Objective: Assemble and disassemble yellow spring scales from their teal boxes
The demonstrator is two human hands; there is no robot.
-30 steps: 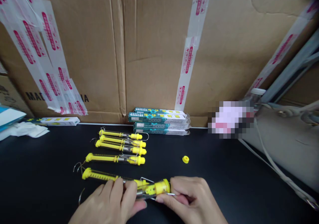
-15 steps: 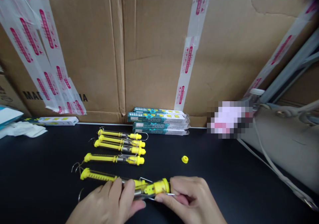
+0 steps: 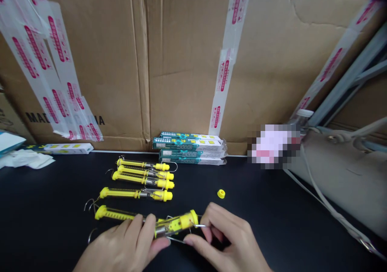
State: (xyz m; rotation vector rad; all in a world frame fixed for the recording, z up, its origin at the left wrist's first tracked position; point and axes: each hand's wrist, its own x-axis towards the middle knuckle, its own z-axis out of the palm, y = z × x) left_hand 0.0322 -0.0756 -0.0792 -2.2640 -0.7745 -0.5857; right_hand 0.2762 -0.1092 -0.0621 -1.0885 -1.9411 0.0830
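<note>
My left hand (image 3: 127,248) is closed around the barrel of a yellow spring scale (image 3: 173,224) near the table's front edge. My right hand (image 3: 225,239) pinches the wire ring at that scale's right end. Just behind my left fingers lies another yellow spring scale (image 3: 116,214) with a hook at its left tip. Further back a single scale (image 3: 136,193) lies alone, and behind it a group of three scales (image 3: 143,173) lies side by side. A loose yellow cap (image 3: 221,193) sits on the black table (image 3: 272,207) to the right of them.
A stack of green and white boxes (image 3: 189,147) lies against the taped cardboard wall (image 3: 181,62). One more box (image 3: 57,148) and white paper (image 3: 26,159) lie at the back left. A beige bag with a strap (image 3: 341,175) fills the right side.
The held scale has tilted a little, its right end raised. My right hand's fingers have shifted from gripping the cap end to pinching the wire ring. The view has drifted slightly.
</note>
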